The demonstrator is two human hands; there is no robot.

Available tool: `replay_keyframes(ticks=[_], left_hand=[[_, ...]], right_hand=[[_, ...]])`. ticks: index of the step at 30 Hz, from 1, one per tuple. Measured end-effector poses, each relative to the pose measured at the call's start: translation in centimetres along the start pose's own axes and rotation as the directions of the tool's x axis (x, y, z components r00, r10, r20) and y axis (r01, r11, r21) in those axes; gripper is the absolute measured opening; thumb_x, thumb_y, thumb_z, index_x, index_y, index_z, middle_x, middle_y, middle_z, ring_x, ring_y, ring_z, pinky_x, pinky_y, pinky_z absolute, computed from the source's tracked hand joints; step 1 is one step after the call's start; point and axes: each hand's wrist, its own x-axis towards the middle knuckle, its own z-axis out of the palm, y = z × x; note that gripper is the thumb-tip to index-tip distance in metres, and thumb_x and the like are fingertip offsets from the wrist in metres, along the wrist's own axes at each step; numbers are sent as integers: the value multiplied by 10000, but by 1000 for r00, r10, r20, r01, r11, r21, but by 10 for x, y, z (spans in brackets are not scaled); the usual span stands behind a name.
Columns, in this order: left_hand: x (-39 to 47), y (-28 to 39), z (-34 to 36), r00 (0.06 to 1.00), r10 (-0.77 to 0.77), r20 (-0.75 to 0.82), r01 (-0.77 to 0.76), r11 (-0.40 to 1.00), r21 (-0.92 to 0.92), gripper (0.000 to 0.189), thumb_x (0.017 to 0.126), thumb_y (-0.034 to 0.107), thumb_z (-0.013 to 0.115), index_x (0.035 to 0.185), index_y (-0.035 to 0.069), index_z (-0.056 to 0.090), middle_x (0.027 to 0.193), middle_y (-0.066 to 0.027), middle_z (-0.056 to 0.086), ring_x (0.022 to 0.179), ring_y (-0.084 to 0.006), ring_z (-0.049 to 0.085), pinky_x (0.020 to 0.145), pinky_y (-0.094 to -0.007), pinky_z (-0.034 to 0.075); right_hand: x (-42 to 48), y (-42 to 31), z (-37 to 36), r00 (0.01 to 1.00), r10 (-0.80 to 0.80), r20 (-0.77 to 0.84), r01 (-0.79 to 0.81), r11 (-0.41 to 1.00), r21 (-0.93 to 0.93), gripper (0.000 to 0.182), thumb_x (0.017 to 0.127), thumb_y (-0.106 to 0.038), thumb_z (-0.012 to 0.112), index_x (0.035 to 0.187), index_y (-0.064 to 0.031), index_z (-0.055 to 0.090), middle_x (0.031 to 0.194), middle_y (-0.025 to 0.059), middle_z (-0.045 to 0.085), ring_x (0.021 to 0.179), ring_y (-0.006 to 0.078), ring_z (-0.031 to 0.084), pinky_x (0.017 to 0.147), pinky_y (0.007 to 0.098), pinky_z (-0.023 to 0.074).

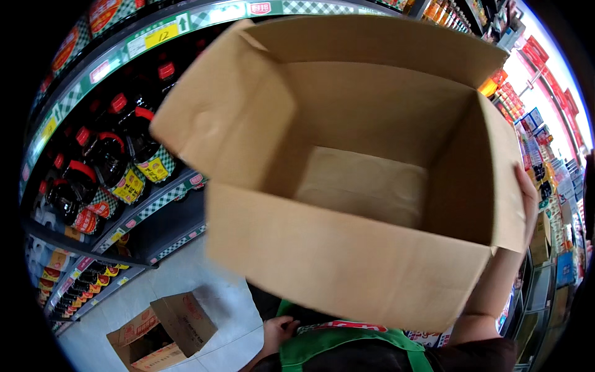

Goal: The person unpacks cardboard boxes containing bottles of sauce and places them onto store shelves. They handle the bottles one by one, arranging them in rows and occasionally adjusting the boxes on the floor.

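Note:
A large brown cardboard box (362, 176), bare inside and with its flaps spread, hangs in front of me and fills the middle of the view. My right hand (526, 200) grips the box's right side, with most of its fingers hidden behind the raised flap. Low in the view, by the green apron (302, 348) on my body, is my left hand (279, 332). Its fingers are curled, and whether anything is in them cannot be made out. The left hand appears apart from the box.
To the left, shelves hold dark bottles with red caps (118, 158); a shelf rail (158, 35) bears labels. A second, opened carton (162, 330) with dark contents sits on the tiled floor (232, 339). Packaged goods (553, 181) line the right side.

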Motion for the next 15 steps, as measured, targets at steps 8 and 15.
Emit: replay_keyframes(ticks=[8, 15], left_hand=[[59, 80, 23, 889, 244, 388, -271, 962, 16, 169, 722, 177, 734, 707, 53, 621, 675, -112, 584, 605, -308, 596, 502, -386, 434], [81, 116, 28, 790, 360, 496, -441, 896, 53, 174, 737, 224, 726, 725, 78, 632, 684, -94, 596, 629, -290, 607, 526, -393, 455]], right_hand=[[-58, -107, -215, 784, -597, -168, 151, 447, -882, 646, 860, -400, 625, 1326, 21, 473, 1254, 148, 559, 1025, 204, 596, 877, 323, 513], [93, -65, -319, 750, -598, -283, 458, 778, -431, 368, 909, -142, 585, 1239, 9, 528, 1122, 127, 623, 924, 189, 620, 786, 285, 526]])
